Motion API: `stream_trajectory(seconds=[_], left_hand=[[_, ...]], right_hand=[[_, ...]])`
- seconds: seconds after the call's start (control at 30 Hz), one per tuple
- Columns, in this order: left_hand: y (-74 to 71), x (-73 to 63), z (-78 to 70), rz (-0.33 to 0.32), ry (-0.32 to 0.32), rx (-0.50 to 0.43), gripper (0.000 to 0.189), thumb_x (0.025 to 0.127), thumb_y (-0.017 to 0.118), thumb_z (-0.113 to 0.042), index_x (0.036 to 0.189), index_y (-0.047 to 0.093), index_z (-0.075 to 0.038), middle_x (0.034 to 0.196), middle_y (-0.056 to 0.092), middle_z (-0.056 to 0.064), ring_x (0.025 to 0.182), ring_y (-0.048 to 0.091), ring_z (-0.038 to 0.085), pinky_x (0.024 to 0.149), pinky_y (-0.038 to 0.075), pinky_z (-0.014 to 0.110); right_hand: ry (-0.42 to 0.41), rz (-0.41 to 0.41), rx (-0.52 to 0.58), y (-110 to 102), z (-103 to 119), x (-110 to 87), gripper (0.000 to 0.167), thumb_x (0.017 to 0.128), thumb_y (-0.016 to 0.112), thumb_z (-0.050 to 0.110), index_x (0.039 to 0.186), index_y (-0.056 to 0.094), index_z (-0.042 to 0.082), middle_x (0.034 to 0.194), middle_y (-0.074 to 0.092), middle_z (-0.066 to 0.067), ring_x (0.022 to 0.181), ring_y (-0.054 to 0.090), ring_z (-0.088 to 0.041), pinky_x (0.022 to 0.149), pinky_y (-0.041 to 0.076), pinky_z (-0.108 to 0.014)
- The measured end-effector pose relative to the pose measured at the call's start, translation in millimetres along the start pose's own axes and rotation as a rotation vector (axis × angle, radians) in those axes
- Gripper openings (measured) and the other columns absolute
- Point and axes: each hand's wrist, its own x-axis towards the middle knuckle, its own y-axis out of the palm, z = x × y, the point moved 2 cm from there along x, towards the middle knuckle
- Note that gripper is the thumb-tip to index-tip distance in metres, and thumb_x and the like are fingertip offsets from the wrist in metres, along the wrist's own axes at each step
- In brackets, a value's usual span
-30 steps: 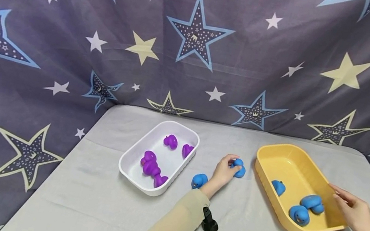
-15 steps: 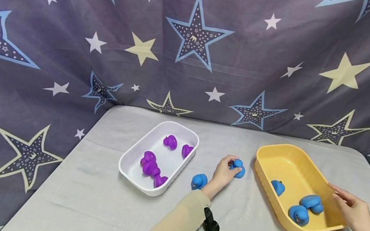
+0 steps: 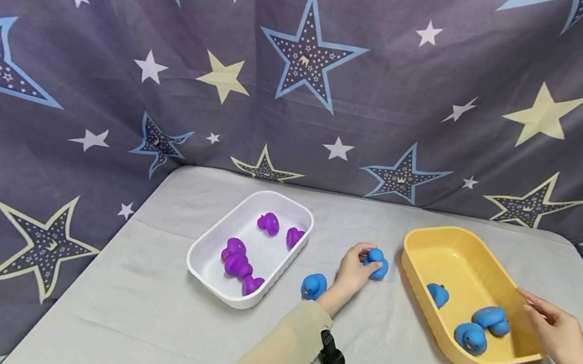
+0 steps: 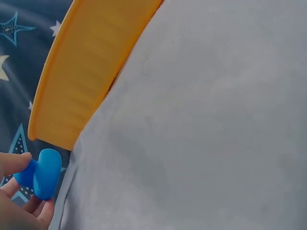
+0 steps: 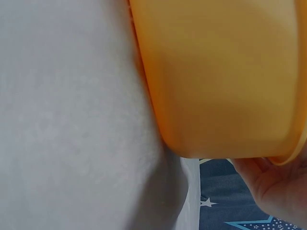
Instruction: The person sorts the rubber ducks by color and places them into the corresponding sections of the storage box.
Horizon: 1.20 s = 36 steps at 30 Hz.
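Observation:
Between its thumb and fingers my left hand [image 3: 354, 272] pinches a blue toy duck [image 3: 379, 266], just left of the yellow tub [image 3: 454, 237]. The left wrist view shows that duck [image 4: 48, 173] held near the tub's end. Another blue duck [image 3: 314, 285] sits on the table by my left wrist. At the tub's right side, my right hand [image 3: 563, 334] grips the rim; in the right wrist view the tub wall [image 5: 225, 86] hides part of the fingers. Inside the tub lie a blue duck [image 3: 438, 294] near the left wall and two more [image 3: 472, 339] close together.
A white tub [image 3: 202, 238] with several purple toy ducks [image 3: 269, 223] stands left of my left hand. The table has a pale grey cloth [image 3: 128, 309]. Behind it hangs a dark curtain [image 3: 375, 106] printed with stars.
The blue duck in my left hand has shifted very slightly in the fingers' hold. My right hand and both tubs stay where they were.

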Motion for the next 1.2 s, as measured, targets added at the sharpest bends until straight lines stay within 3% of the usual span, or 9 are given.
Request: stream_trajectory(seconds=[0.23, 0.6, 1.0, 1.2], left_hand=[[-4.3, -1.2, -9.3, -0.01, 0.002, -0.063, 0.031, 0.079, 0.066, -0.01, 0.108, 0.059, -0.006, 0.1, 0.059, 0.004, 0.094, 0.054, 0.018, 0.078, 0.045, 0.024], [-7.9, -5.1, -24.2, -0.021, 0.06, -0.122, 0.031, 0.076, 0.068, -0.006, 0.106, 0.06, -0.002, 0.097, 0.061, 0.007, 0.091, 0.055, 0.018, 0.076, 0.047, 0.022], [-2.5, -9.3, -46.8, 0.024, 0.086, -0.198, 0.031, 0.075, 0.068, -0.005, 0.105, 0.06, -0.002, 0.101, 0.06, 0.009, 0.094, 0.055, 0.017, 0.079, 0.048, 0.03], [4.1, -9.0, -55.4, 0.056, 0.117, -0.208, 0.032, 0.075, 0.069, -0.005, 0.105, 0.06, -0.002, 0.102, 0.06, 0.009, 0.094, 0.055, 0.015, 0.079, 0.048, 0.025]], right_hand=[[-0.002, -0.001, 0.004, 1, -1, 0.0, 0.031, 0.091, 0.048, 0.02, 0.121, 0.056, 0.016, 0.088, 0.04, 0.041, 0.079, 0.032, 0.024, 0.06, 0.035, -0.003], [-0.014, -0.009, 0.013, 1, -1, -0.6, 0.03, 0.091, 0.048, 0.019, 0.12, 0.057, 0.017, 0.088, 0.04, 0.042, 0.079, 0.032, 0.025, 0.06, 0.034, -0.002], [-0.003, -0.004, 0.01, 0, -1, -0.3, 0.031, 0.091, 0.048, 0.02, 0.121, 0.056, 0.018, 0.088, 0.04, 0.042, 0.08, 0.032, 0.024, 0.06, 0.034, -0.002], [-0.015, -0.012, 0.018, 0, -2, -0.3, 0.03, 0.091, 0.048, 0.019, 0.12, 0.057, 0.018, 0.088, 0.041, 0.042, 0.08, 0.033, 0.025, 0.06, 0.034, -0.002]])
